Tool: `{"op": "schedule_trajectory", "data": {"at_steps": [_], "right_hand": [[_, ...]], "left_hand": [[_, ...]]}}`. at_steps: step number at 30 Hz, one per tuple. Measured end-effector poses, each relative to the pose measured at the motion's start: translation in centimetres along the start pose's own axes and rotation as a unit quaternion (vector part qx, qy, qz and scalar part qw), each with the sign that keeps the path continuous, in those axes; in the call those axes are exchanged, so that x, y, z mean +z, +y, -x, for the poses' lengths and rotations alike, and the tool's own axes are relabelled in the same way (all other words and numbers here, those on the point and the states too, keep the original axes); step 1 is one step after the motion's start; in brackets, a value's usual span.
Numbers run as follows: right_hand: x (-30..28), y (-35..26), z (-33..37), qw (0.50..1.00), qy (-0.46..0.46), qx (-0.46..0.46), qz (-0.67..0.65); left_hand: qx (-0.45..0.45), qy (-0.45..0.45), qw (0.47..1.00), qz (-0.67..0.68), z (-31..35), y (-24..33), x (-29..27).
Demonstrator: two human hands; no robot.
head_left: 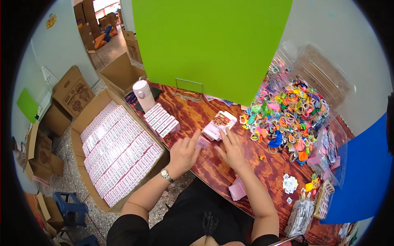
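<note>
A small pink and white printed carton (219, 123) lies on the red-brown wood-patterned table, with a white flap showing at its far right end. My right hand (232, 152) is at its near edge, fingers spread, the fingertips touching or just above it. My left hand (183, 153), with a metal watch on the wrist, has its fingers stretched toward a small pink piece (202, 142) beside the carton. Whether the fingertips touch that piece I cannot tell. A stack of pink cards (237, 190) lies at the table's near edge, by my right forearm.
Closed cartons (161, 119) stand in a row by a pale pink bottle (143, 95). Left of the table, a large cardboard box (78, 152) holds many more. Colourful small trinkets (297, 119) are heaped at right, near white labels (290, 184) and a basket (325, 199). A green panel (209, 45) rises behind.
</note>
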State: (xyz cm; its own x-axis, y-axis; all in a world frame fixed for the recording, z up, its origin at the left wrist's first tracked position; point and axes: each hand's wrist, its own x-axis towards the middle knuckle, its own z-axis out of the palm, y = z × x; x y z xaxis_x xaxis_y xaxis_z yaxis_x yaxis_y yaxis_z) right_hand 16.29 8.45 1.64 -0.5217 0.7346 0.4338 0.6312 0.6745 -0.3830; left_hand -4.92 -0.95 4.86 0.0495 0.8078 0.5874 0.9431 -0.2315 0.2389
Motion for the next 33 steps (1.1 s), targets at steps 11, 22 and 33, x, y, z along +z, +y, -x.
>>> {"op": "schedule_trajectory", "data": {"at_steps": [11, 22, 33], "right_hand": [[4.2, 1.0, -2.1, 0.982, -0.073, -0.021, 0.170], [2.1, 0.7, -0.2, 0.992, 0.061, -0.058, 0.094], [-5.1, -3.6, 6.1, 0.911, 0.071, -0.362, 0.185]], "left_hand": [[-0.071, 0.021, 0.976, -0.207, -0.7, -9.4, 3.9], [-0.026, 0.072, 0.993, -0.085, -2.4, -5.2, 1.5], [-0.319, -0.163, 0.657, 0.664, -2.1, 4.5, 4.2]]}}
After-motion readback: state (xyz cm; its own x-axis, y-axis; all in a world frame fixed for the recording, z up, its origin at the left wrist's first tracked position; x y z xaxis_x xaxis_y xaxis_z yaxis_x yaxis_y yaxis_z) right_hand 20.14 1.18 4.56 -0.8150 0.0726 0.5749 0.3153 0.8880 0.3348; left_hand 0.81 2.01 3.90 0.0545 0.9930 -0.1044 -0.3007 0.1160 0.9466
